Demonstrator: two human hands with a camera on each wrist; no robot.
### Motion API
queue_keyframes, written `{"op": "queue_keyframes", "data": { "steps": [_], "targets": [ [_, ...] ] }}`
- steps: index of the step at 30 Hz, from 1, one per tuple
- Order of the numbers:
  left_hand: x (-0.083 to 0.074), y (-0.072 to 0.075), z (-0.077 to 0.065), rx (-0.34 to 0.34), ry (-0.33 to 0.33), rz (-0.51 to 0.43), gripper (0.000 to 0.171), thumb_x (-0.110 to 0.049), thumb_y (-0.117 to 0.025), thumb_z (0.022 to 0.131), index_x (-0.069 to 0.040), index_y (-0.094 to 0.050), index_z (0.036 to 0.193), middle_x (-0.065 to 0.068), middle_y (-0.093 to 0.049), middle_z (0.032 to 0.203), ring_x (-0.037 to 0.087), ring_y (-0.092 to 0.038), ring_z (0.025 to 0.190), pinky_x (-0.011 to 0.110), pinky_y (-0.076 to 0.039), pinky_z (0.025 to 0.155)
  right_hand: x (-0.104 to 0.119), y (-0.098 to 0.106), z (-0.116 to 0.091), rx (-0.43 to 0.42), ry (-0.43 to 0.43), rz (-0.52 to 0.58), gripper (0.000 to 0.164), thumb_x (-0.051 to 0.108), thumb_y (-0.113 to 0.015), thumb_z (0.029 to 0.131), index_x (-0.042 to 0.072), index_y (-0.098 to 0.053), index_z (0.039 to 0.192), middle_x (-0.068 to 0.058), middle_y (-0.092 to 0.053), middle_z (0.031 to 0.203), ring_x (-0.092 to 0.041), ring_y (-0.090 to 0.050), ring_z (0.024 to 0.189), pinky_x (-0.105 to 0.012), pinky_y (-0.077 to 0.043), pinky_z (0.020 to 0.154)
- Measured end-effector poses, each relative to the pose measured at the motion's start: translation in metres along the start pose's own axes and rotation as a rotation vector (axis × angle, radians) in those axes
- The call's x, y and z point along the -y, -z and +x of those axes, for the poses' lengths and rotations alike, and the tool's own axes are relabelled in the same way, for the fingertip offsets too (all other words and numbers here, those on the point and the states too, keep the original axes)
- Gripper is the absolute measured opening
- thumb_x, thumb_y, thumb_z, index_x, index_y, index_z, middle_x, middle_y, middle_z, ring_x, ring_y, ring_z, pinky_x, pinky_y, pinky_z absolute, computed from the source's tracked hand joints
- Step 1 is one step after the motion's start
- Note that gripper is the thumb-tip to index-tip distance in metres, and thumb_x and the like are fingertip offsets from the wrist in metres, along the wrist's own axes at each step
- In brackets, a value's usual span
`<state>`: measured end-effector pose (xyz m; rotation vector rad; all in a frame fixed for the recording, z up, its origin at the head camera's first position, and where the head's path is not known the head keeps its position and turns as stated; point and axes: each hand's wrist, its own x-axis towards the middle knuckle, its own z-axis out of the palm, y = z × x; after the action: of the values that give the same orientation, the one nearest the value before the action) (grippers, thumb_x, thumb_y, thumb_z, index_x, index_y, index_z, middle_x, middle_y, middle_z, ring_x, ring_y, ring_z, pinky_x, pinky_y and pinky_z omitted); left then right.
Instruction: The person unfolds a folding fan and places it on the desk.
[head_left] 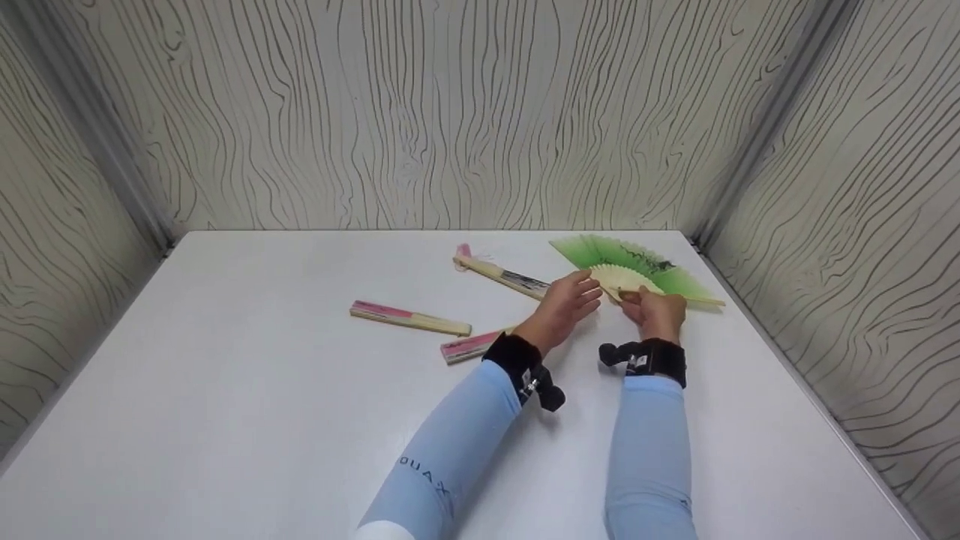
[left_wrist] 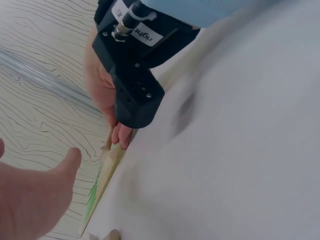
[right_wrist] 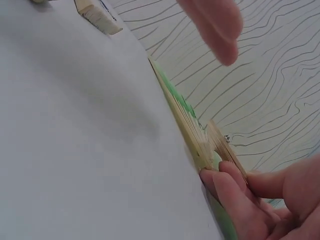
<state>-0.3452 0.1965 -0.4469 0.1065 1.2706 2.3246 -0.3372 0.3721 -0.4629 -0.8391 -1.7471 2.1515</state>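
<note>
A green folding fan (head_left: 611,251) is spread wide at the back right of the white table, its pale ribs facing the person. My right hand (head_left: 660,313) pinches the fan's end stick near the pivot between thumb and fingers, as the right wrist view shows up close. Left of the ribs, my left hand (head_left: 562,304) hovers with its fingers extended and holds nothing. In the left wrist view its thumb (left_wrist: 70,162) stands away from the fan. A folded fan with a dark pattern (head_left: 517,281) lies just behind the left hand, which hides its right end.
On the white table (head_left: 262,420), a folded pink fan (head_left: 409,318) lies left of the hands. Another folded pink fan (head_left: 469,347) is partly covered by the left wrist. A pink tassel (head_left: 463,250) lies by the dark-patterned fan. Wood-grain panels (head_left: 450,112) wall the back and sides.
</note>
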Motion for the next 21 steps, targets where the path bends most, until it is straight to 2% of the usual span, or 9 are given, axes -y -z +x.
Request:
{"op": "queue_keyframes", "data": {
  "steps": [3, 9, 16, 21],
  "targets": [
    [-0.002, 0.004, -0.005, 0.004, -0.021, -0.019, 0.063, -0.024, -0.048, 0.113, 0.008, -0.033, 0.165, 0.032, -0.043, 0.168, 0.043, -0.044, 0.159, 0.047, -0.04, 0.135, 0.0, 0.002, 0.001, -0.033, 0.015, -0.062, 0.045, 0.014, -0.053, 0.114, -0.009, -0.051, 0.153, 0.003, -0.08, 0.073, -0.012, -0.083, 0.078, -0.028, -0.069, 0.089],
    [-0.006, 0.015, -0.015, 0.02, -0.046, -0.069, 0.061, -0.024, -0.047, 0.113, 0.007, -0.036, 0.164, 0.031, -0.046, 0.166, 0.042, -0.044, 0.159, 0.046, -0.042, 0.134, -0.001, 0.003, 0.008, -0.141, 0.036, -0.19, 0.043, 0.016, -0.061, 0.11, -0.007, -0.061, 0.147, 0.009, -0.075, 0.06, -0.007, -0.077, 0.06, -0.021, -0.067, 0.065],
    [-0.018, 0.027, -0.025, 0.036, -0.08, -0.171, 0.06, -0.025, -0.045, 0.114, 0.005, -0.036, 0.165, 0.028, -0.047, 0.168, 0.039, -0.045, 0.16, 0.044, -0.04, 0.135, -0.003, 0.005, 0.013, -0.139, 0.022, -0.176, 0.046, 0.013, -0.061, 0.11, -0.009, -0.056, 0.15, 0.012, -0.069, 0.052, -0.006, -0.074, 0.054, -0.02, -0.066, 0.061],
    [-0.035, 0.035, -0.031, 0.05, -0.14, -0.191, 0.06, -0.026, -0.044, 0.115, 0.005, -0.035, 0.165, 0.027, -0.047, 0.168, 0.039, -0.045, 0.16, 0.045, -0.04, 0.135, -0.002, 0.004, 0.014, -0.13, 0.043, -0.112, 0.047, 0.008, -0.061, 0.109, -0.013, -0.052, 0.149, 0.009, -0.069, 0.05, -0.007, -0.074, 0.052, -0.021, -0.067, 0.062]
  ]
}}
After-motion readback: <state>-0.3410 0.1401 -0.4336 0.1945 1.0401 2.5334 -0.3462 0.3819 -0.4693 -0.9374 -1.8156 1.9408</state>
